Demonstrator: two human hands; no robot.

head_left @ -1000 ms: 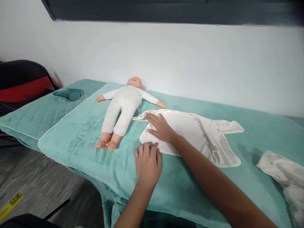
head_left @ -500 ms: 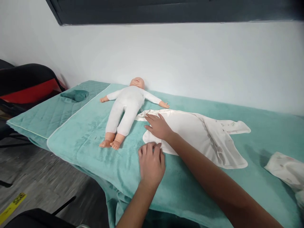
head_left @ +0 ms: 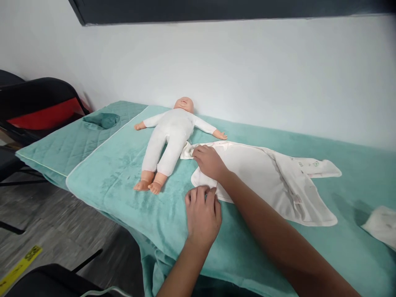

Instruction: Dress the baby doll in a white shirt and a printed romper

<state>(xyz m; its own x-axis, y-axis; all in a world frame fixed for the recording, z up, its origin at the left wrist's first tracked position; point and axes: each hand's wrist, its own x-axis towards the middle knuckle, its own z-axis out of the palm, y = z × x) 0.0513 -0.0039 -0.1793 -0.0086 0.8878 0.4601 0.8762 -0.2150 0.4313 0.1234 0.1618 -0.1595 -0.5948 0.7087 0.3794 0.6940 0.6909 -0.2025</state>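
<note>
A white baby shirt [head_left: 247,169] lies spread open on the green bed cover, with small prints showing on the far sleeve. My right hand [head_left: 210,161] is closed on the bunched near sleeve at its left end. Just below, my left hand [head_left: 203,214] has its fingers curled down at the shirt's lower edge, where they seem to pinch the cloth; the fingertips are partly hidden. Left of the shirt, a baby doll [head_left: 173,130] in a white body rests on its back, arms spread and feet toward me.
The bed with its green cover [head_left: 117,169] stands against a white wall [head_left: 247,78]. On its left part is a quilted section with a hole [head_left: 102,120]. Another white cloth [head_left: 382,225] lies at the right edge. Black chairs [head_left: 40,101] stand at the left.
My right hand's fingers have closed on the sleeve, where before they lay spread over it. The left hand keeps its place at the shirt's edge. The view has shifted slightly.
</note>
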